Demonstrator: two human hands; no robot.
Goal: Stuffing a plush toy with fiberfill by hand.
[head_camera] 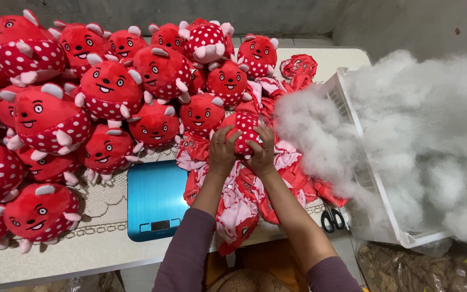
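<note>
Both my hands grip one red plush toy with white dots (244,128) above the table. My left hand (221,152) holds its left side, and my right hand (262,151) closes on its right side. Under my forearms lies a heap of flat, unstuffed red and pink toy skins (242,208). To the right, loose white stuffing fibre (417,135) overflows a white plastic basket (375,200) and spills onto the table close to my right hand.
A big pile of stuffed red toys with faces (109,92) covers the left and back of the table. A blue digital scale (154,199) sits at the front, left of my arms. Black-handled scissors (332,219) lie by the basket. A wall stands behind.
</note>
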